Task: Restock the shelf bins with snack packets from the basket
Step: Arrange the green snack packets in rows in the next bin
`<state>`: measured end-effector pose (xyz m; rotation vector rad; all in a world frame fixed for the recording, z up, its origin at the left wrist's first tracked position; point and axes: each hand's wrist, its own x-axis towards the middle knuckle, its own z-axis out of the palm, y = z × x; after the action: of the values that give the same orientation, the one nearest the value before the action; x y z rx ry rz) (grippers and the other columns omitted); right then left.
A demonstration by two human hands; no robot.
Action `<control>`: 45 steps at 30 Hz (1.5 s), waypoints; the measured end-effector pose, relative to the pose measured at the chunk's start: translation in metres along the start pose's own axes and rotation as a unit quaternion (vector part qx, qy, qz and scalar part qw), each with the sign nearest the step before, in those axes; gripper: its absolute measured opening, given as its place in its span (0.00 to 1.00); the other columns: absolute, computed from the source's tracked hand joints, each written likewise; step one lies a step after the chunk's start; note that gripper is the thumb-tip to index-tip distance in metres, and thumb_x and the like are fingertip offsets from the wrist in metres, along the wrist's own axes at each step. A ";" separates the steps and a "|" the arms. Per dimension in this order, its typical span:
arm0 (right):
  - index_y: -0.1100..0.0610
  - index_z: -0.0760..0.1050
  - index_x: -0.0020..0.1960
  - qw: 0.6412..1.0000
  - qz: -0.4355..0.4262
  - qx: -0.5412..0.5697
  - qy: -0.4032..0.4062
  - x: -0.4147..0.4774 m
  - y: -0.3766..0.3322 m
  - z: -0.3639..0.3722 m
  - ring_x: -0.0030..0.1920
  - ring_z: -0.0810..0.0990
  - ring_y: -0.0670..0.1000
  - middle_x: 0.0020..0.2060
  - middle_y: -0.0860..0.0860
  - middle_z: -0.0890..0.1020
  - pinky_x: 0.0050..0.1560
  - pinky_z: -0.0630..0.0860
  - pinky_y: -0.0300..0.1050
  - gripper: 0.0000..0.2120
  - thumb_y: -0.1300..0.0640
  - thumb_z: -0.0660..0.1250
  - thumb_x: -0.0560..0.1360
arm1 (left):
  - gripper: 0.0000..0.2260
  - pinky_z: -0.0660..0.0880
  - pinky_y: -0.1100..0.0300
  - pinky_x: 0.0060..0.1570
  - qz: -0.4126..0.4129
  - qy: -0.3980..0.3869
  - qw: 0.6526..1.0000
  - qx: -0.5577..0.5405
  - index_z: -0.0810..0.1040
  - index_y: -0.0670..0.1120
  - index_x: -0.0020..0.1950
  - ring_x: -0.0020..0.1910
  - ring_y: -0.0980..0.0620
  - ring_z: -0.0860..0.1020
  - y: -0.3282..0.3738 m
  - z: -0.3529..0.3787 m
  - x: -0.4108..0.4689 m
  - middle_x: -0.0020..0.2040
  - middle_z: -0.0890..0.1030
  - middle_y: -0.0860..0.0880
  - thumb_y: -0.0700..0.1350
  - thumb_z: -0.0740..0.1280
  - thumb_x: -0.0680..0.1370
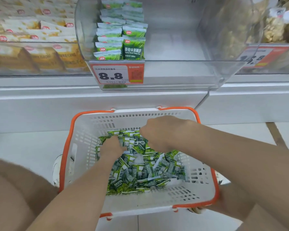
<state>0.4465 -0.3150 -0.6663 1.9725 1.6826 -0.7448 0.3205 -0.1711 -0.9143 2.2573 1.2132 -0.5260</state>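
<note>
Packets [140, 172] lie jumbled in the basket [157, 199], long axes pointing every way; my left hand [113, 147] and right hand [158, 130] dig among them, and I cannot tell what either grips.

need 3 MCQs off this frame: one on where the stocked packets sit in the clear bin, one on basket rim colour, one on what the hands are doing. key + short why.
1. In the clear bin, the stocked packets stand:
A) at its left end
B) at its right end
C) across its whole width

2. The rim of the basket is:
A) blue
B) orange
C) black

3. The left hand and right hand are:
A) up at the bin
B) out of view
C) down in the basket on the loose packets

Key:
1 A: both rows stand by the bin's left wall, with no packets to their right.
2 B: an orange band runs round the top of the white walls.
3 C: both hands sit on the green pile inside the basket.
</note>
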 end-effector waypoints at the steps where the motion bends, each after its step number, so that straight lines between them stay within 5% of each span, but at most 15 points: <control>1: 0.56 0.74 0.54 1.000 -0.001 0.000 0.000 0.000 0.000 -0.001 0.35 0.73 0.51 0.42 0.51 0.72 0.31 0.66 0.44 0.05 0.61 0.59 0.83 | 0.17 0.71 0.54 0.34 -0.005 0.002 1.000 -0.023 0.70 0.46 0.44 0.37 0.48 0.77 -0.001 0.001 0.000 0.38 0.76 0.46 0.53 0.76 0.77; 4: 0.57 0.74 0.54 1.000 0.000 0.000 0.008 -0.002 0.000 -0.006 0.36 0.74 0.52 0.43 0.53 0.73 0.30 0.67 0.45 0.05 0.62 0.60 0.83 | 0.19 0.67 0.56 0.33 0.000 0.004 0.995 -0.101 0.66 0.46 0.39 0.33 0.48 0.71 0.000 -0.003 -0.003 0.35 0.70 0.46 0.47 0.76 0.76; 6: 0.57 0.73 0.53 1.000 -0.002 -0.005 0.026 -0.007 0.000 -0.013 0.36 0.74 0.52 0.40 0.53 0.71 0.32 0.69 0.47 0.04 0.62 0.59 0.82 | 0.16 0.72 0.55 0.36 -0.003 -0.037 0.980 -0.194 0.69 0.44 0.47 0.38 0.48 0.74 0.006 -0.017 -0.011 0.41 0.72 0.46 0.45 0.77 0.76; 9: 0.55 0.70 0.54 0.998 0.007 -0.015 0.055 -0.019 0.003 -0.024 0.35 0.70 0.52 0.39 0.50 0.67 0.32 0.67 0.46 0.04 0.63 0.60 0.82 | 0.26 0.78 0.56 0.37 -0.006 -0.173 0.923 -0.343 0.65 0.45 0.65 0.40 0.46 0.80 0.022 -0.053 -0.032 0.53 0.78 0.40 0.43 0.78 0.76; 13: 0.55 0.69 0.63 0.994 0.004 0.017 0.104 -0.036 0.012 -0.029 0.48 0.79 0.59 0.53 0.54 0.75 0.41 0.78 0.53 0.17 0.68 0.65 0.77 | 0.20 0.67 0.55 0.35 0.046 -0.305 0.870 -0.385 0.68 0.44 0.71 0.31 0.52 0.68 0.055 -0.109 -0.074 0.44 0.73 0.45 0.37 0.69 0.81; 17: 0.52 0.65 0.61 0.987 -0.024 0.056 0.146 -0.046 0.016 -0.030 0.49 0.75 0.54 0.54 0.50 0.71 0.46 0.78 0.54 0.31 0.54 0.82 0.68 | 0.16 0.61 0.58 0.34 0.096 -0.376 0.806 -0.447 0.77 0.48 0.64 0.37 0.49 0.57 0.078 -0.161 -0.109 0.41 0.75 0.46 0.36 0.60 0.80; 20: 0.50 0.69 0.54 0.966 -0.050 0.102 0.232 -0.047 0.014 -0.033 0.48 0.76 0.53 0.48 0.48 0.75 0.47 0.77 0.53 0.25 0.44 0.81 0.67 | 0.09 0.60 0.62 0.30 0.146 -0.413 0.792 -0.425 0.74 0.45 0.57 0.29 0.54 0.57 0.089 -0.199 -0.133 0.39 0.73 0.46 0.38 0.59 0.79; 24: 0.46 0.80 0.45 0.911 -0.029 0.230 0.341 -0.063 0.020 -0.051 0.39 0.76 0.52 0.35 0.46 0.79 0.43 0.74 0.49 0.09 0.44 0.77 0.73 | 0.18 0.74 0.56 0.34 0.196 -0.305 0.865 -0.346 0.70 0.39 0.69 0.26 0.49 0.70 0.102 -0.246 -0.165 0.45 0.83 0.41 0.51 0.56 0.86; 27: 0.37 0.78 0.34 0.833 -0.032 0.405 0.375 -0.076 0.027 -0.062 0.29 0.67 0.51 0.24 0.47 0.72 0.33 0.70 0.49 0.15 0.51 0.76 0.76 | 0.24 0.82 0.50 0.39 0.243 -0.246 0.878 -0.332 0.70 0.44 0.70 0.33 0.43 0.81 0.105 -0.277 -0.187 0.53 0.86 0.37 0.60 0.64 0.83; 29: 0.33 0.79 0.40 0.781 -0.044 0.498 0.374 -0.081 0.028 -0.067 0.30 0.69 0.55 0.25 0.51 0.74 0.33 0.77 0.57 0.15 0.52 0.75 0.77 | 0.21 0.82 0.50 0.39 0.292 -0.168 0.898 -0.284 0.74 0.40 0.61 0.35 0.41 0.83 0.107 -0.288 -0.198 0.49 0.86 0.38 0.54 0.73 0.79; 31: 0.42 0.82 0.51 0.748 -0.045 0.547 0.374 -0.080 0.027 -0.069 0.36 0.80 0.65 0.35 0.57 0.84 0.43 0.82 0.69 0.04 0.51 0.74 0.77 | 0.17 0.82 0.49 0.36 0.322 -0.085 0.912 -0.238 0.74 0.39 0.53 0.33 0.42 0.83 0.108 -0.288 -0.200 0.43 0.85 0.39 0.47 0.78 0.76; 34: 0.51 0.81 0.54 0.729 -0.024 0.561 0.392 -0.075 0.027 -0.071 0.44 0.86 0.62 0.41 0.58 0.87 0.49 0.82 0.67 0.07 0.53 0.75 0.78 | 0.12 0.78 0.51 0.31 0.343 -0.020 0.909 -0.236 0.75 0.41 0.47 0.29 0.45 0.79 0.110 -0.283 -0.196 0.35 0.82 0.45 0.43 0.78 0.77; 38: 0.41 0.81 0.50 0.744 -0.017 0.515 0.424 -0.071 0.031 -0.080 0.44 0.87 0.57 0.40 0.51 0.88 0.51 0.82 0.63 0.09 0.49 0.75 0.71 | 0.12 0.69 0.60 0.31 0.375 0.077 0.903 -0.197 0.78 0.46 0.41 0.25 0.56 0.73 0.113 -0.282 -0.191 0.31 0.81 0.50 0.48 0.78 0.76; 42: 0.45 0.83 0.50 0.719 0.001 0.456 0.524 -0.064 0.040 -0.100 0.45 0.85 0.50 0.41 0.45 0.87 0.52 0.82 0.55 0.07 0.49 0.75 0.72 | 0.09 0.74 0.58 0.35 0.336 0.314 0.881 -0.115 0.80 0.54 0.40 0.28 0.58 0.76 0.109 -0.293 -0.182 0.25 0.77 0.54 0.57 0.75 0.72; 45: 0.48 0.84 0.50 0.715 0.090 0.406 0.563 -0.056 0.053 -0.115 0.43 0.83 0.49 0.39 0.46 0.86 0.51 0.80 0.49 0.06 0.52 0.78 0.73 | 0.02 0.72 0.54 0.35 0.326 0.434 0.839 -0.032 0.79 0.55 0.47 0.39 0.51 0.76 0.106 -0.305 -0.180 0.36 0.73 0.57 0.51 0.70 0.76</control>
<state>0.5055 -0.2918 -0.5430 3.6765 1.7567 -0.0833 0.3438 -0.1512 -0.5463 2.7014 0.6531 0.8725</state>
